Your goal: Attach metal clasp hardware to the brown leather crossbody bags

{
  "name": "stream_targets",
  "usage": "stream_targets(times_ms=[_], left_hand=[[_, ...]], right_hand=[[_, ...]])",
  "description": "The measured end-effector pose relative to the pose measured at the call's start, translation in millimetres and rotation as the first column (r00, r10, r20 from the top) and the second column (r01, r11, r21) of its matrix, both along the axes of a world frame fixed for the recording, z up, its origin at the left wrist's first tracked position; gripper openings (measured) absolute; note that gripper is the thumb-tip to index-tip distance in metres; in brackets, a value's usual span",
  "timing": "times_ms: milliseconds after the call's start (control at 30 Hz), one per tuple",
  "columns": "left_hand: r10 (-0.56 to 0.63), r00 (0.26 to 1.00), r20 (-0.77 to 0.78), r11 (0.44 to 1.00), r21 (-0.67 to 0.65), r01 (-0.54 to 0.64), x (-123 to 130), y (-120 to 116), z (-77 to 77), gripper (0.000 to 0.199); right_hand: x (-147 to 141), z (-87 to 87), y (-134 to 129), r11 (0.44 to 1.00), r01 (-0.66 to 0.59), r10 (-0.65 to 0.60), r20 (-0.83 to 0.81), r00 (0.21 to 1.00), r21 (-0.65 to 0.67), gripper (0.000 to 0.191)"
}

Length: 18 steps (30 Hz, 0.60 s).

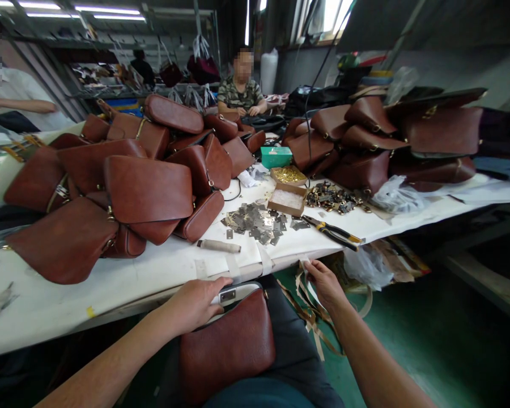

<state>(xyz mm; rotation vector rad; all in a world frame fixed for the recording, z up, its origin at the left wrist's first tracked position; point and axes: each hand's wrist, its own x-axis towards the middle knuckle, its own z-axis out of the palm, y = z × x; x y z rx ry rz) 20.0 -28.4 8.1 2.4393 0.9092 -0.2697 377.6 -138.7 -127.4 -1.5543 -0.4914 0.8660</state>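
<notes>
A brown leather bag (232, 345) rests on my lap, its top open and a small metal plate (228, 296) showing on the pale inner edge. My left hand (202, 303) grips the bag's upper left edge, thumb and fingers on either side of it. Right of the bag, my right hand (321, 277) pinches the end of a whitish tape strip (305, 265) at the table's front edge. More strips (312, 317) hang below that hand. Short pieces of tape (266, 262) stick to the table edge between my hands.
Brown bags (148, 190) are heaped at the left, others (357, 141) at the right. Metal plates (257, 222), a box (287, 199), pliers (334, 232) and a thread spool (219, 246) lie on the white table (165, 272). A person (242, 90) sits opposite.
</notes>
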Motion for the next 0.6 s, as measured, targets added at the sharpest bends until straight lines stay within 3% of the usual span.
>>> stream_targets(times_ms=[167,333,500,600], left_hand=[[0.04,0.995,0.092,0.99,-0.139,-0.027,-4,1,6.2,0.049],[0.072,0.994,0.086,0.984,-0.171,-0.057,-6,1,1.2,0.049],[0.14,0.988,0.071,0.982,-0.137,-0.13,-1,-9,-1.3,0.054],[0.169,0.983,0.077,0.975,-0.157,-0.155,-1,-11,-0.5,0.058]], right_hand=[[2,9.6,-2,0.994,-0.014,0.028,0.131,0.991,-0.109,0.052],[12,26.0,-9,0.964,-0.011,0.106,0.344,0.933,-0.266,0.047],[15,36.5,-14,0.952,-0.038,0.191,0.493,0.849,-0.304,0.048],[8,46.2,-18,0.964,-0.04,0.194,0.594,0.781,-0.263,0.044]])
